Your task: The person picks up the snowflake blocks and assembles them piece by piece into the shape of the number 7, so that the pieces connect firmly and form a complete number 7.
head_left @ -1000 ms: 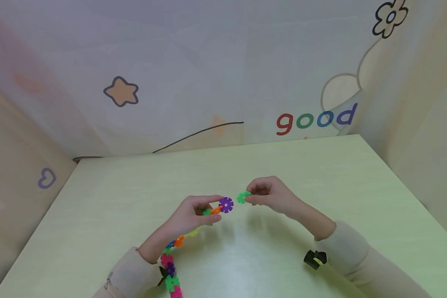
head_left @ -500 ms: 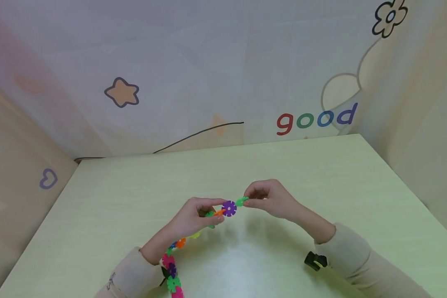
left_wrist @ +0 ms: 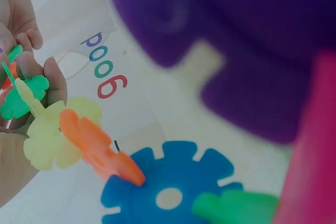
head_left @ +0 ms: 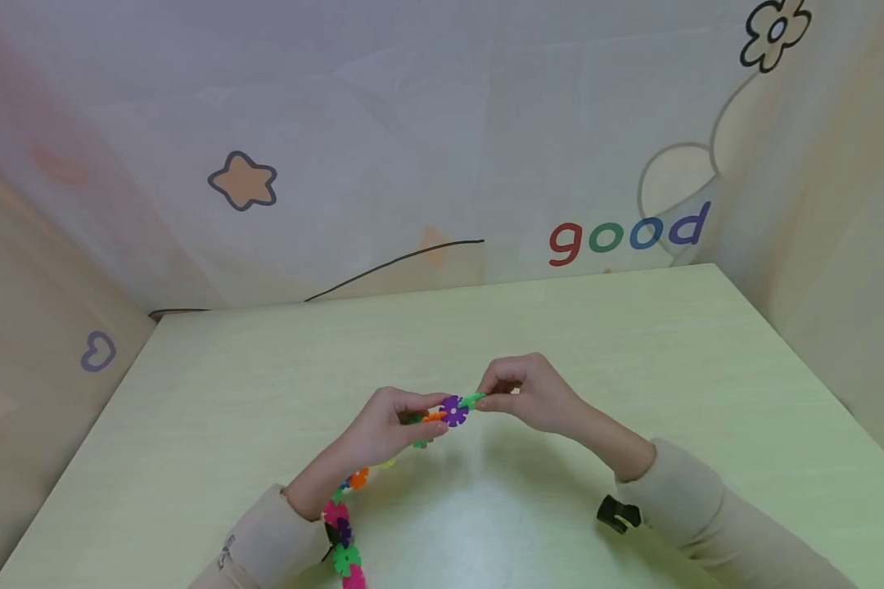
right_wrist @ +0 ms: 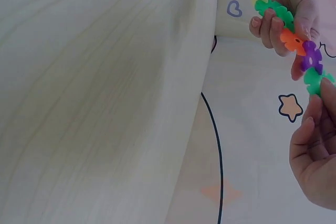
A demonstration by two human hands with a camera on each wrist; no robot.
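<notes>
My left hand (head_left: 386, 425) grips the end of a chain of slotted plastic flower discs. A purple disc (head_left: 453, 411) sticks out past its fingertips, with an orange disc (right_wrist: 293, 41) and a green one (right_wrist: 275, 13) behind it. Between thumb and fingers my right hand (head_left: 532, 394) pinches a bright green disc (right_wrist: 315, 81), whose edge meets the purple disc's rim. From the left hand the chain hangs down through a yellow disc (left_wrist: 47, 135), an orange one (left_wrist: 100, 148) and a blue one (left_wrist: 168, 192), running beside the left forearm.
Further pink (head_left: 354, 577) and green discs (head_left: 347, 560) of the chain reach the near edge of view. Beneath the hands lies a pale wooden table (head_left: 265, 360), with a printed cloth (head_left: 383, 164) behind it. A black wrist mount (head_left: 619, 514) sits at the right sleeve.
My right hand has moved left and brought the green disc from apart to meeting the purple disc. The left hand has shifted slightly right with the chain.
</notes>
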